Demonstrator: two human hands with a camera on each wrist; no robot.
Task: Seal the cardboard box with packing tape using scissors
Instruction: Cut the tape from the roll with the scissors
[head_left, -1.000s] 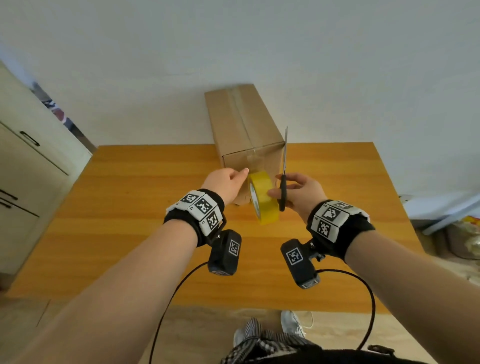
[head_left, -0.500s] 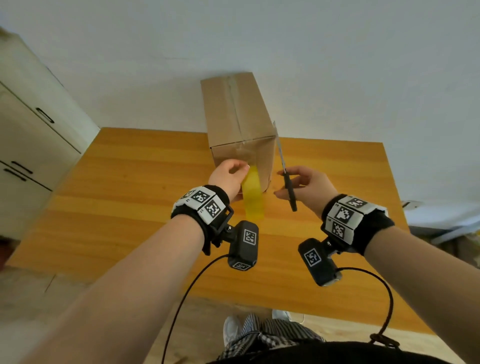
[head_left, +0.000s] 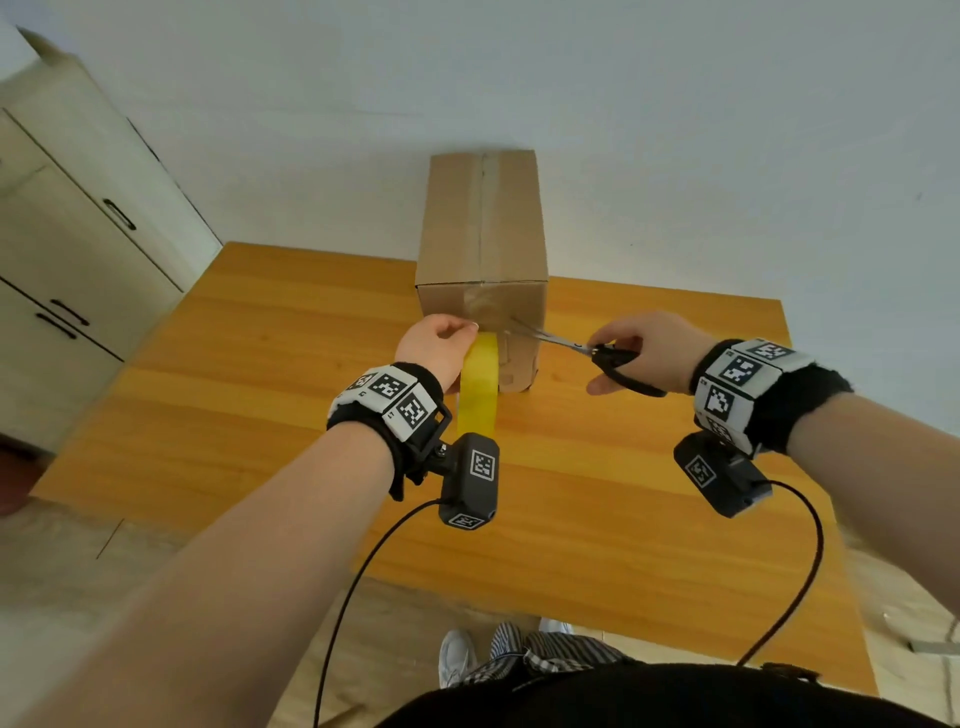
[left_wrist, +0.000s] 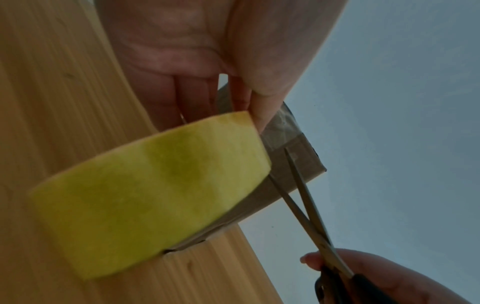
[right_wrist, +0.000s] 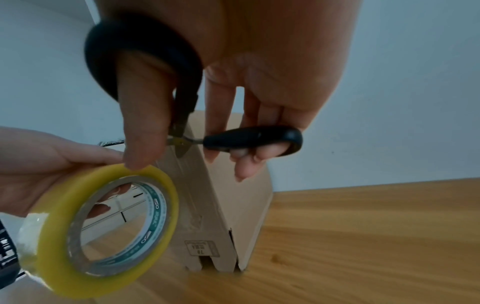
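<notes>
Tape roll (head_left: 478, 384) and scissors (head_left: 582, 349) held at the cardboard box (head_left: 483, 249).
Roll gripped by left hand (head_left: 436, 348), handles by right hand (head_left: 649, 353); parted blades seen only from the left wrist.

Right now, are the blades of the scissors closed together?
No, in the left wrist view the scissors have their two blades spread apart in a V in front of the box.

Little readable print: one number on the box.

A small stamped frame low on the cardboard box (right_wrist: 228, 216), near the tabletop edge, shows "19" upside down; green markings inside the tape roll (right_wrist: 103, 222) core are too blurred to read.
</notes>
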